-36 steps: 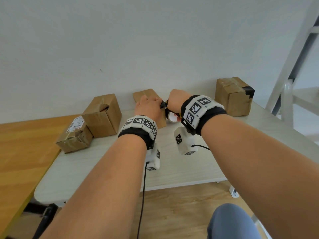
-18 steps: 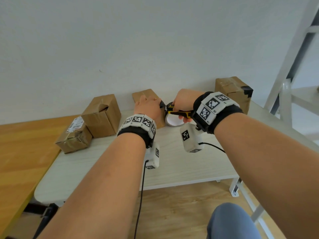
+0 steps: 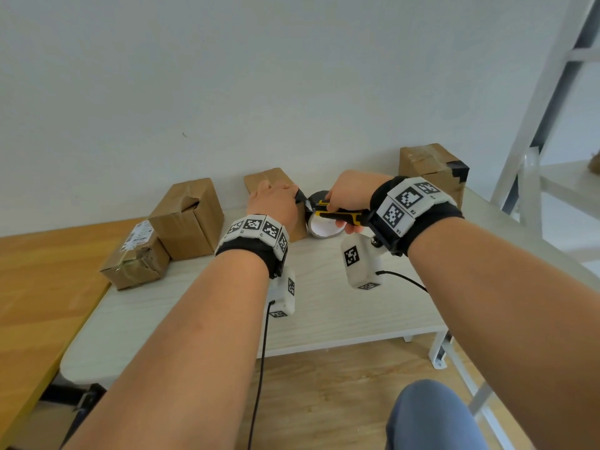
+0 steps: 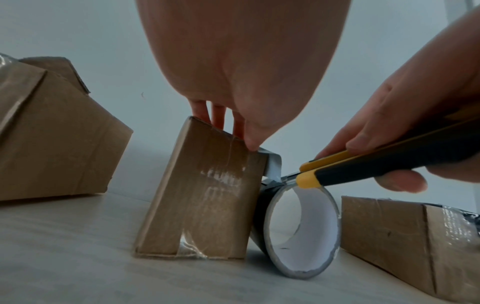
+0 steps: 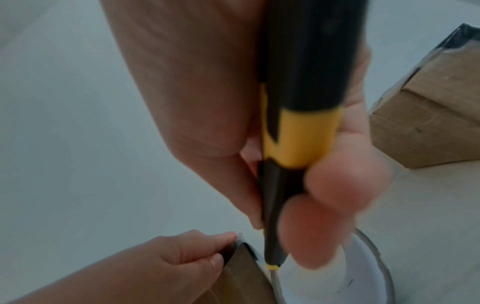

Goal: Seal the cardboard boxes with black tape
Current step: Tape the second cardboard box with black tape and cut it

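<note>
A small cardboard box [image 3: 276, 177] [image 4: 202, 195] stands at the back middle of the white table. My left hand [image 3: 276, 206] [image 4: 241, 61] [image 5: 168, 263] grips its top, the thumb pressing a strip of black tape [image 4: 272, 166] onto the right top corner. The tape roll [image 3: 324, 225] [image 4: 298, 232] [image 5: 363, 277] leans on edge against the box's right side, still joined to the strip. My right hand [image 3: 350, 193] [image 4: 415, 92] [image 5: 194, 102] holds a yellow and black utility knife [image 3: 341, 216] [image 4: 376, 166] [image 5: 298, 102], its blade tip at the strip just above the roll.
A box with black tape on its corner [image 3: 431, 173] [image 4: 402, 236] [image 5: 428, 113] stands at the back right. Two more boxes [image 3: 188, 219] [image 3: 136, 258] sit at the left, beside the wooden table [image 3: 39, 287]. A white shelf frame [image 3: 535, 125] rises at the right.
My right hand has swung to the right and turned, so the knife and the tape roll now show, with the blade brought to the tape strip. The left hand stays on the box.
</note>
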The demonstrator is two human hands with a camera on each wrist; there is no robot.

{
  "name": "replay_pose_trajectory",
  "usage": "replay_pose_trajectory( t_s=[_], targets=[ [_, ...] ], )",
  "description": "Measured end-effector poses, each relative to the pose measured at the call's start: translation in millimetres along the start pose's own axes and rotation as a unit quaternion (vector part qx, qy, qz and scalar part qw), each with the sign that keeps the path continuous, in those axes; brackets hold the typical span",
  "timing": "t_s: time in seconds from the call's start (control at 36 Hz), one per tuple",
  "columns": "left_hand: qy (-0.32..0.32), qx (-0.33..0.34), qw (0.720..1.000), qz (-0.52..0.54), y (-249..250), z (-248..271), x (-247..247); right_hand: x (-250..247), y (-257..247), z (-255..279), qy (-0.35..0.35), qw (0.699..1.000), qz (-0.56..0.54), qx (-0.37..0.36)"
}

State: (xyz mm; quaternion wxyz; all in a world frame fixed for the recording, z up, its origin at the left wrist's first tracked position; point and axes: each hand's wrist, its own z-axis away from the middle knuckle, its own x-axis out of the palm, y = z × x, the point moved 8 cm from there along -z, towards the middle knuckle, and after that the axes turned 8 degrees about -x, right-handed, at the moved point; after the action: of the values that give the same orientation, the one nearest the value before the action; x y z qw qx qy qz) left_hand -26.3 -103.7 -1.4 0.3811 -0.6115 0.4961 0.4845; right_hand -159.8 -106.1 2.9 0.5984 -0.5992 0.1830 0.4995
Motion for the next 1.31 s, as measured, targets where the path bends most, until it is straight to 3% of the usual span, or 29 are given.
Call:
replay_pose_trajectory(
  t_s=[0.33, 0.56, 0.61, 0.72, 0.92, 1.03, 1.14, 1.31],
  targets=[
    [-0.002, -0.031, 0.996, 0.083, -13, 0, -1, -2, 8, 3, 0.049, 0.996, -0.075, -0.013],
    [0.044, -0.040, 0.990, 0.128, -18, 8, -8, -12, 17, 10, 0.143, 0.969, -0.191, -0.062],
    [0.053, -0.042, 0.989, 0.134, -18, 11, -9, -17, 24, 14, 0.183, 0.971, -0.145, -0.051],
    [0.066, -0.029, 0.987, 0.141, -16, 14, -11, -11, 46, 13, 0.149, 0.987, -0.053, 0.024],
    [0.073, -0.027, 0.985, 0.151, -17, 13, -11, -8, 58, -2, 0.167, 0.979, -0.117, 0.025],
    [0.069, -0.030, 0.985, 0.158, -17, 12, -10, -8, 61, 1, 0.176, 0.980, -0.092, 0.020],
    [0.066, -0.032, 0.984, 0.162, -19, 10, -9, 1, 64, -10, 0.122, 0.992, 0.020, 0.032],
    [0.046, -0.030, 0.981, 0.188, -21, 4, -8, 21, 85, -32, 0.074, 0.986, 0.144, 0.049]
  ],
)
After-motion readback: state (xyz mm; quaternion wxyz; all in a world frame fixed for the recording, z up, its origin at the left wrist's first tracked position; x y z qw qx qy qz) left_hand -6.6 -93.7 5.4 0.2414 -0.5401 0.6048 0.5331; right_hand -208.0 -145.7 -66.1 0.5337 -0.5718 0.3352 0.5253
